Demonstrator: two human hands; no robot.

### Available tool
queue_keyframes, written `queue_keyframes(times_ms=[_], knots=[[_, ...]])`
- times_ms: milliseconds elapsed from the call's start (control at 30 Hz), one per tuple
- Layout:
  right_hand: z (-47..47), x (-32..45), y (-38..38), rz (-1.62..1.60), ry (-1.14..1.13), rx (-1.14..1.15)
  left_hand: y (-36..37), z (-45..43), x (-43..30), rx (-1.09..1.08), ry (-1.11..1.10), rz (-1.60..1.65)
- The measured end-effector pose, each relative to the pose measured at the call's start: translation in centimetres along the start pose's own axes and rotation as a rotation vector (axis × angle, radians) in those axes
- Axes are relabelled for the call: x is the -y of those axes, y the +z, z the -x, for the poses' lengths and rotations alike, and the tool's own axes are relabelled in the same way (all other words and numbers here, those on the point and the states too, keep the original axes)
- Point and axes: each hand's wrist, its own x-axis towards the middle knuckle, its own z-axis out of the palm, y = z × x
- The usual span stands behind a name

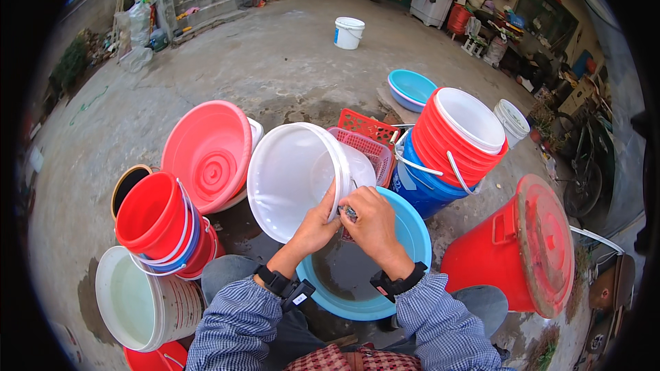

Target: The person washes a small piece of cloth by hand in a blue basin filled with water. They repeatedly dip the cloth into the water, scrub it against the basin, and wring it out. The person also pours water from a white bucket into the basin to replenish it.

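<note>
A translucent white plastic bucket (289, 180) lies tilted on its side above a light-blue basin (415, 268), its mouth turned to the left. My left hand (314, 226) grips the bucket's rim, thumb outside and fingers reaching over the edge. Pressed against that same rim, my right hand (371, 221) pinches a small, dark, shiny wad (350, 213), which looks like a scouring pad and is mostly covered by the fingers. Murky water (343, 273) stands in the basin under both hands.
Left are a pink basin (206, 165), stacked red buckets (149, 211) and a white bucket of water (129, 299). Red-and-blue stacked buckets (448, 139) and a lidded red bin (495, 252) stand right. Plastic baskets (384, 162) sit behind. A white pail (349, 33) stands farther off.
</note>
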Motion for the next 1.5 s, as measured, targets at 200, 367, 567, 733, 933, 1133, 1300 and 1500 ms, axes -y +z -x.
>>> queue_keyframes(times_ms=[200,367,567,733,933,1133,1300,1500], knots=[[-4.7,-1.8,-0.1,0.003,0.103,-0.042,0.0,0.6,0.4,0.044,0.020,-0.099],[-8.4,-2.3,0.0,0.110,0.156,0.048,0.2,0.5,0.6,0.046,0.045,-0.101],[-9.6,-2.5,-0.5,0.196,0.172,0.067,0.6,0.5,0.4,0.097,-0.011,-0.040],[-4.4,-1.0,-1.2,0.140,0.205,0.068,0.7,0.7,0.0,0.062,0.011,-0.020],[-2.0,-0.3,-1.4,0.118,0.220,0.011,1.1,1.0,-0.5,0.069,0.006,-0.065],[-6.7,-1.4,-0.8,0.086,0.163,0.034,0.6,0.5,0.1,0.050,-0.070,-0.059],[-10.4,-2.6,-0.2,0.136,0.199,0.134,0.4,0.3,0.3,0.016,0.027,-0.107],[-10.5,-2.3,-0.2,0.207,0.194,0.069,0.3,0.4,0.0,0.062,0.001,-0.063]])
